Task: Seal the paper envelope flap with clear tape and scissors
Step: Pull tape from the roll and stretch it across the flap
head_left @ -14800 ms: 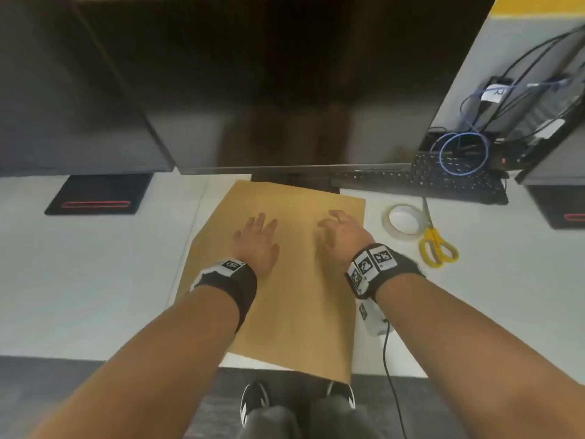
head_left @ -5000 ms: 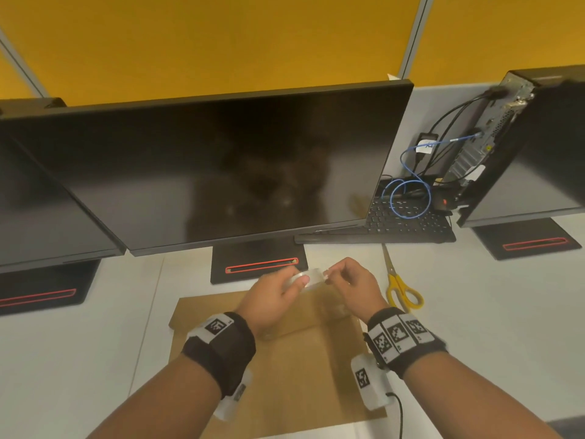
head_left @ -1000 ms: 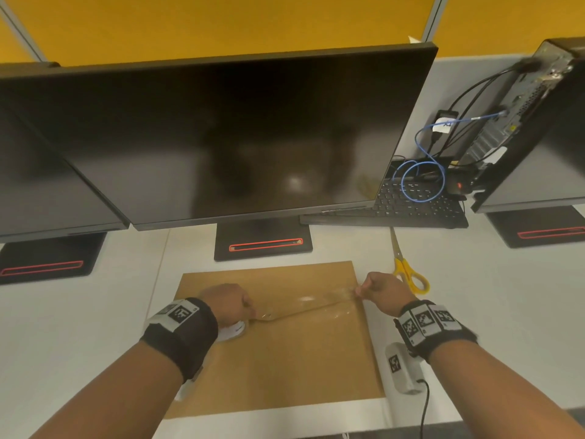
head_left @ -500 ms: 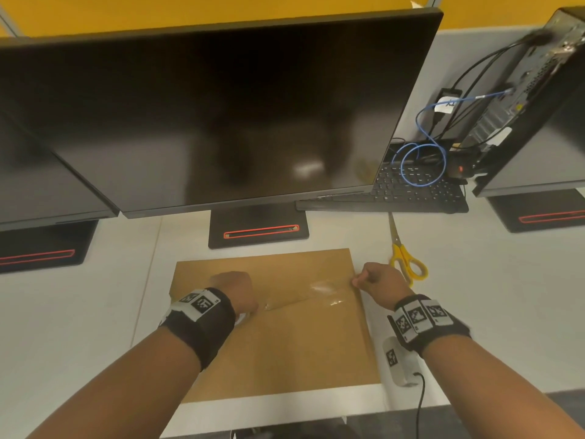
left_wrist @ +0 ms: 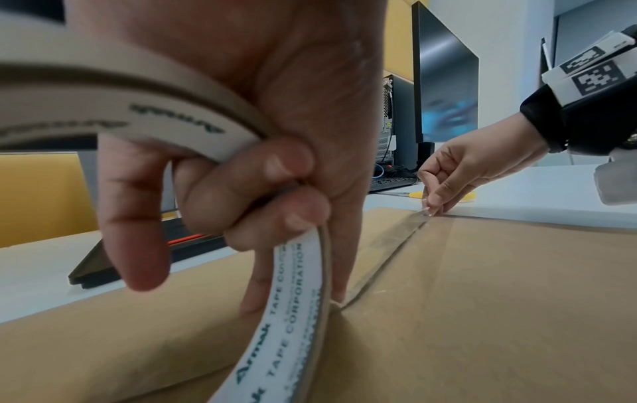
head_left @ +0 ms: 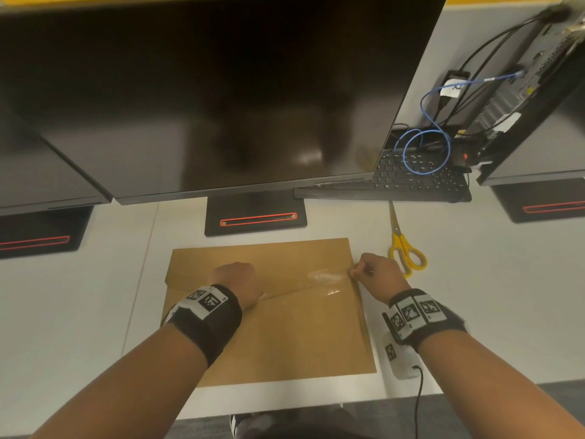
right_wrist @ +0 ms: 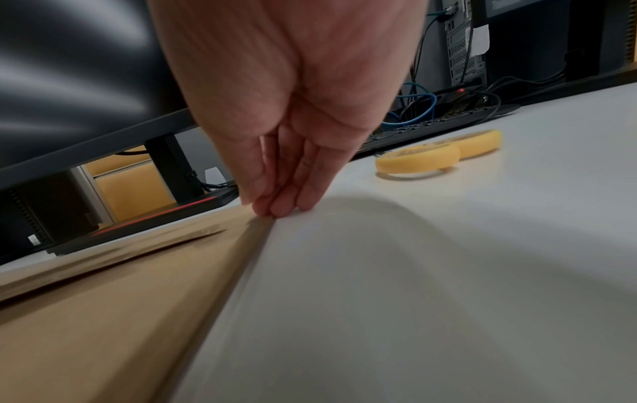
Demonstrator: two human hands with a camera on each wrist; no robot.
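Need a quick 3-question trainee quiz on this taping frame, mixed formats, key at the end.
1. True or false: the scissors lie on the desk, in nobody's grip.
2. Which hand holds the tape roll? A) left hand B) right hand C) neither
3. Fill in: the right hand pinches the free end of the tape strip at the envelope's ______ edge.

Key: 1 true; 2 A; 3 right
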